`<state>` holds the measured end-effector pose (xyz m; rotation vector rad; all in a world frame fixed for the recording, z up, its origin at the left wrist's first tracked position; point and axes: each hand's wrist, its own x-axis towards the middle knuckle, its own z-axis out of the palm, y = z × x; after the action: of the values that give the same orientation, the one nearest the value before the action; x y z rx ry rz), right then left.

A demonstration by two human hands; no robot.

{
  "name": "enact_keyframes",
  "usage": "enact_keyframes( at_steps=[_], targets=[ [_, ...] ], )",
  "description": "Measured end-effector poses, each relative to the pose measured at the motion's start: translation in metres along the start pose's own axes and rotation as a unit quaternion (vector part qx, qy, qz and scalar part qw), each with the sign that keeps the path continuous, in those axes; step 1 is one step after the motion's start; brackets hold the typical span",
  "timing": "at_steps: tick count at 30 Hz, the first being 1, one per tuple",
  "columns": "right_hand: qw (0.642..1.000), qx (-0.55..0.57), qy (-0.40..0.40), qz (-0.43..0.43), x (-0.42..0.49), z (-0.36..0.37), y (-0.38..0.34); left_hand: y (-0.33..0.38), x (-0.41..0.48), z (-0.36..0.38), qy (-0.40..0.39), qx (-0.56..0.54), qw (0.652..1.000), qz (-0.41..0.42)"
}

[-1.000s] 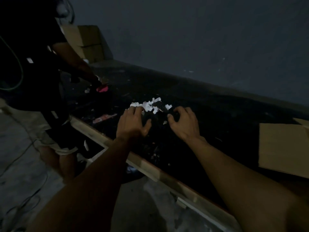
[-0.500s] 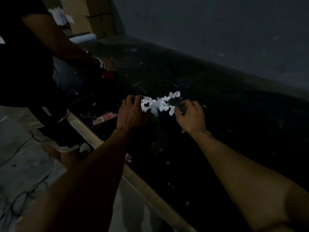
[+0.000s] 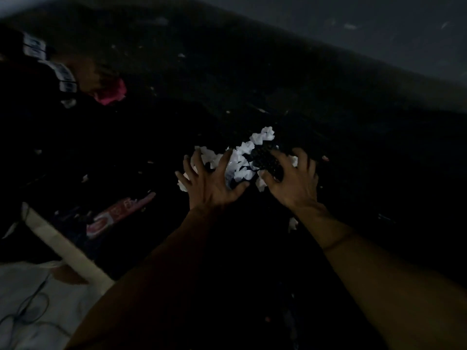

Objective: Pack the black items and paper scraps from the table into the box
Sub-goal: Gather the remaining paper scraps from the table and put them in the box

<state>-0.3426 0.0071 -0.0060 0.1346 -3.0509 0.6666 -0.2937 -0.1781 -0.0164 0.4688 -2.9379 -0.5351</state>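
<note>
Both hands are down on the dark bench [image 3: 328, 137], on either side of a heap of white scraps [image 3: 242, 168] near its middle. The left hand [image 3: 209, 180] lies flat with fingers spread wide, pressing on the left part of the heap. The right hand [image 3: 290, 183] has its fingers curled over a black item [image 3: 265, 160] that sits among the scraps, with the thumb at its near side. The item looks like it has a mesh texture.

A stray scrap [image 3: 293, 223] lies just beside the right wrist, and smaller bits dot the bench farther off. Near the bench's pale left edge lies a red packet [image 3: 113, 218] with light print, too blurred to read. Farther back on the left there is something pink [image 3: 111, 93]. A cable [image 3: 30, 304] trails on the floor [image 3: 25, 279] below.
</note>
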Motion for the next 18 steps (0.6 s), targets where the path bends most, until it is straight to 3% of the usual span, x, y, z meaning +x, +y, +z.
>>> enact_keyframes(
  at_steps=[7, 10, 12, 18],
  targets=[
    [0.994, -0.034, -0.105, -0.012, 0.047, 0.049, 0.008, -0.026, 0.049, 0.041, -0.058, 0.043, 0.997, 0.040],
    [0.996, -0.049, -0.021, -0.068, 0.044, 0.066, 0.013, -0.034, 0.053, 0.050, -0.027, 0.048, 0.994, 0.095],
    [0.996, -0.003, 0.031, -0.089, 0.044, 0.072, 0.017, -0.038, 0.052, 0.053, 0.000, 0.035, 0.992, 0.122],
    [0.986, 0.050, 0.099, -0.128, 0.040, 0.075, 0.022, -0.037, 0.046, 0.048, -0.017, -0.049, 0.986, 0.157]
  ],
)
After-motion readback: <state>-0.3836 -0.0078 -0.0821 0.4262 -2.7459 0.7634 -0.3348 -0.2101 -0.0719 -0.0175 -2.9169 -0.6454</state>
